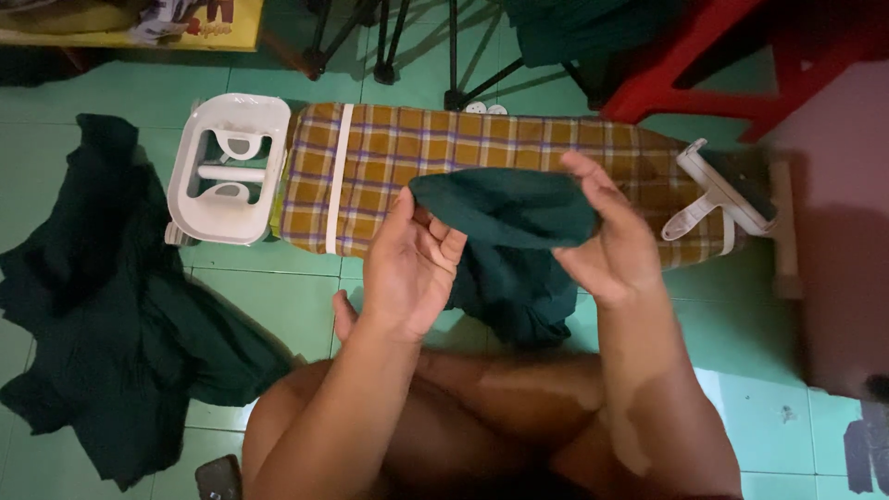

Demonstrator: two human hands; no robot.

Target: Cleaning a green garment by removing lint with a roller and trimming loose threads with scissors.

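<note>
Both hands [505, 245] grip green cloth [505, 208] | plaid ironing board [417, 148] | green tiled floor [269, 296]

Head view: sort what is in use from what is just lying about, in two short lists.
In use:
- dark green cloth, held between left hand and right hand
- checked ironing board beneath the hands

Lying about:
- white iron rest at the board's end
- dark green clothes heap on the floor
- red plastic stool
- black stand legs

Left hand [407, 264]: I pinch the dark green cloth [505, 208].
Right hand [602, 236]: grips its other end.
Below: checked ironing board [417, 148].
</note>
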